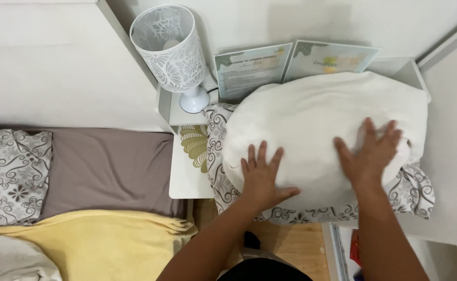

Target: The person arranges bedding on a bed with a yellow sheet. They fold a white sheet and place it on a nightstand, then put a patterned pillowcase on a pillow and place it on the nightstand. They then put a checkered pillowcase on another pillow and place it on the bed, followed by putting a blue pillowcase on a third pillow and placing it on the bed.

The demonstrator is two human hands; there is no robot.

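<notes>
White walls close off the corner of a small bedroom, where a white bedside table (187, 179) is set between a bed and a further white surface at the right. On that table a plain white pillow (317, 125) is stacked on top of a patterned pillow (416, 192) printed with grey scrolls, whose edges are seen sticking out below and at both sides. The left hand (262, 177) is laid flat on the near left part of the white pillow, fingers spread and straight, nothing gripped. The right hand (371, 151) is pressed flat on the right part of the same pillow, fingers likewise fanned out and open, with nothing held; the fabric is dented slightly beneath it. Behind the pillows, a table lamp (174, 52) with a white lace-patterned shade is stood at the back left of the table, and two printed cards (291, 62) are propped against the wall just beside it. At the left, the bed is covered with a brown-grey sheet (109, 169), a yellow blanket (93, 242) is bunched across its near end, and a second patterned pillow (10, 174) is lying at its far left edge. Wooden floor (296, 244) is seen below the table.
</notes>
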